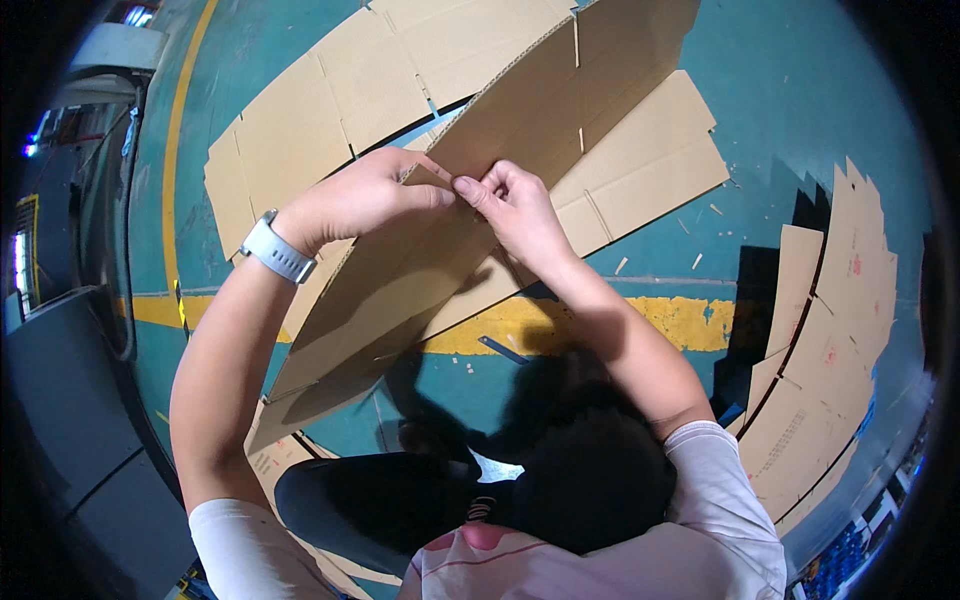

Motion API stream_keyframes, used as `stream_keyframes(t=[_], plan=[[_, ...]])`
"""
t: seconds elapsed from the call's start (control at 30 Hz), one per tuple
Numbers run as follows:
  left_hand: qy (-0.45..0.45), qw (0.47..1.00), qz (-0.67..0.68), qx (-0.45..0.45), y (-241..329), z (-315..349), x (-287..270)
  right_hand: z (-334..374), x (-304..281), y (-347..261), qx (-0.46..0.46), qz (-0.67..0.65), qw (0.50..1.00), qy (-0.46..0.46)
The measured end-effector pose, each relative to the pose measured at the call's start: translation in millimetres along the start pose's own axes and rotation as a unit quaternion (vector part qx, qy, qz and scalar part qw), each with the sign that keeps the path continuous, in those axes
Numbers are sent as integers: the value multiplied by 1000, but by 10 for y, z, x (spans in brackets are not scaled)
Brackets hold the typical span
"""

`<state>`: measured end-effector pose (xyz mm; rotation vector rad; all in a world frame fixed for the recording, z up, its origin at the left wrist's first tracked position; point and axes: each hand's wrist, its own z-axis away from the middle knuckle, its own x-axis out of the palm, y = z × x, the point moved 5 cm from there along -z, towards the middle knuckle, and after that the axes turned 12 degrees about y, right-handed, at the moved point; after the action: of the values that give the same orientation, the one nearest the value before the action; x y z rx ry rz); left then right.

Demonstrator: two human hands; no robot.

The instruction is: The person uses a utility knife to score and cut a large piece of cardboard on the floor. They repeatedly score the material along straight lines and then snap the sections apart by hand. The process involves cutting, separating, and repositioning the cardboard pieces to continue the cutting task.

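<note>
A long brown cardboard sheet (520,110) stands tilted on edge in front of me, running from lower left to upper right, with narrow slots cut in it. My left hand (372,198), with a pale watch strap on its wrist, grips the sheet's upper edge, thumb on the near face and fingers behind. Close to its thumb, my right hand (520,215) is closed, thumb and curled fingers pinching the cardboard beside a slot at that edge. Whether a loose scrap is between its fingertips is hidden. Behind the sheet, another slotted cardboard sheet (290,130) lies on the floor.
More flat cardboard (650,180) lies under the raised sheet. At the right is a pile of printed cardboard sheets (830,370). A dark, narrow flat strip (503,349) and small scraps (697,261) lie on the green floor. Grey equipment (90,400) stands at the left.
</note>
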<state>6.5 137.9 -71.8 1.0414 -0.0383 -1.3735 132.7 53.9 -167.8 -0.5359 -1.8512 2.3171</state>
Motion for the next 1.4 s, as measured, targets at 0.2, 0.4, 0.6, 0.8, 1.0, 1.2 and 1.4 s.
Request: stream_keyframes(t=[0.2, 0.4, 0.6, 0.8, 1.0, 1.2, 1.4], plan=[[94, 988, -34, 116, 66, 113, 5, 41, 49, 4, 198, -203, 953, -106], [38, 982, -38, 180, 283, 126, 121, 40, -15, -123, 182, -96, 973, -107], [71, 981, -24, 178, 274, 196, 63, 250, 86, -358, -219, 153, 953, 144], [25, 990, -122, 67, 99, 562, -11, 814, 29, -418, -545, 100, 830, -59], [-53, 988, 95, -114, 5, 647, -143, 400, -498, 240, -355, 212, 904, -107], [-11, 994, 99, -51, 280, -195, 53, -81, -471, 97, -180, 34, 980, 78], [18, 995, 101, -2, 524, -221, 96, -112, -490, 129, -154, 17, 985, 70]])
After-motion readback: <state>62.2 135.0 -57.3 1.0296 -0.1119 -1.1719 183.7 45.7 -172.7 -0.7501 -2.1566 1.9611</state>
